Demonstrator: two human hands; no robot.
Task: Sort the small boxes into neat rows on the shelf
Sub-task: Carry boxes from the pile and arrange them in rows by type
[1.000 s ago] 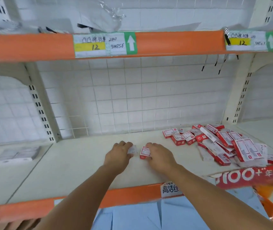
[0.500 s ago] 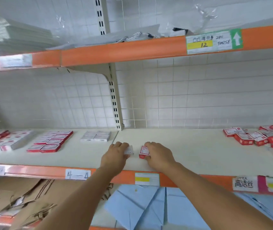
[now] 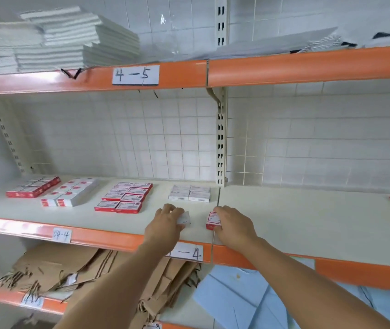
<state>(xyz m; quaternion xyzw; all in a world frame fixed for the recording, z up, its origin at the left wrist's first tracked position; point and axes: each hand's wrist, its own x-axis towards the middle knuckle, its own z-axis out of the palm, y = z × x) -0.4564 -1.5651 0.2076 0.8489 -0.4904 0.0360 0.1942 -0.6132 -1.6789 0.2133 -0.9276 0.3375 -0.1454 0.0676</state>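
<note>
Red-edged box (image 3: 213, 220) pinched by right hand (image 3: 233, 225); left hand (image 3: 165, 224) fingers grip white box (image 3: 184, 219).

A single head-worn wide-angle view looks forward and slightly down at the cream middle shelf (image 3: 308, 217) from close range, at about arm's reach. The shelf's orange front edge crosses the lower frame, tilted down to the right. Above the shelf the upper shelf's rail with its "4-5" label (image 3: 135, 75) is seen from below. The slotted upright (image 3: 220, 138) behind the shelf stands just right of centre. Both forearms enter from the bottom edge.
</note>
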